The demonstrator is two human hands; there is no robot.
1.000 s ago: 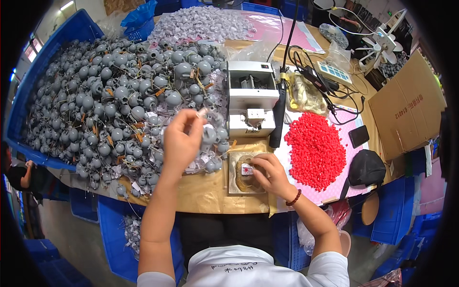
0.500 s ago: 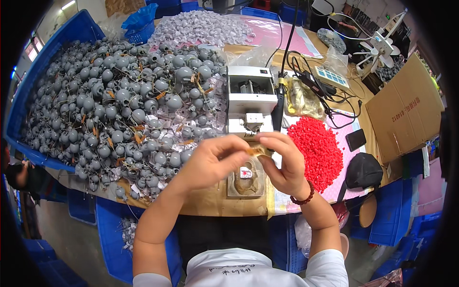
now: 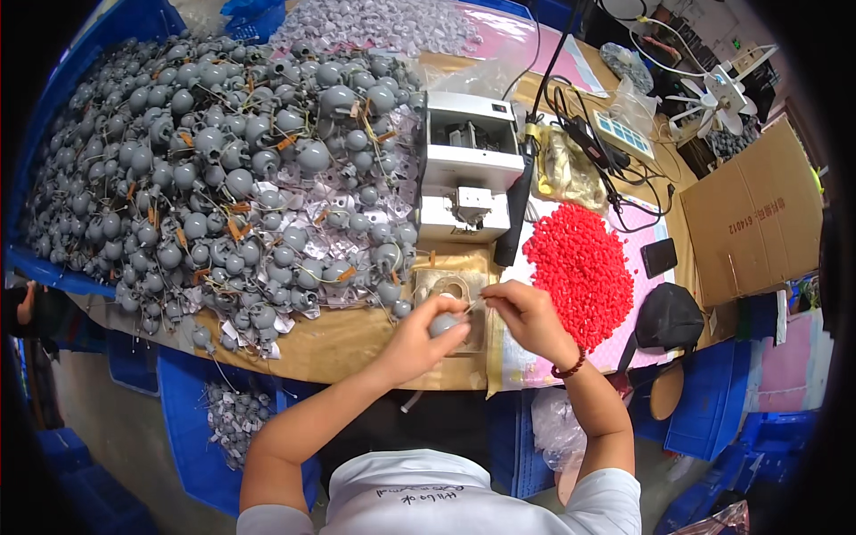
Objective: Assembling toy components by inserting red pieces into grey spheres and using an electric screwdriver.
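A brown cardboard box point(image 3: 753, 218) with dark print on its flap stands at the right end of the counter point(image 3: 348, 343), well apart from the hands. A flat white panel with a grid of blue squares point(image 3: 624, 135) lies near the far edge among black cables point(image 3: 606, 178). Small orange tags show here and there in the big heap of grey bulbs point(image 3: 223, 178) covering the counter's left half.

The left hand point(image 3: 419, 334) is curled around a single grey bulb point(image 3: 443, 324), fingers closed on it, held just above the counter's near edge. The right hand point(image 3: 526, 314) is just beside it, thumb and forefinger pinched together on something small and thin at the bulb's tip; what it is cannot be told. A bead bracelet point(image 3: 568, 366) sits on the right wrist.

Beyond the hands, a small plate with a ring-shaped fixture point(image 3: 450, 287) rests on the counter, and behind it a white machine point(image 3: 468, 169). A pile of red pellets point(image 3: 580, 267) lies to the right on a pink sheet, a black pouch point(image 3: 669, 316) beside it. Blue bins point(image 3: 192, 419) stand below the counter
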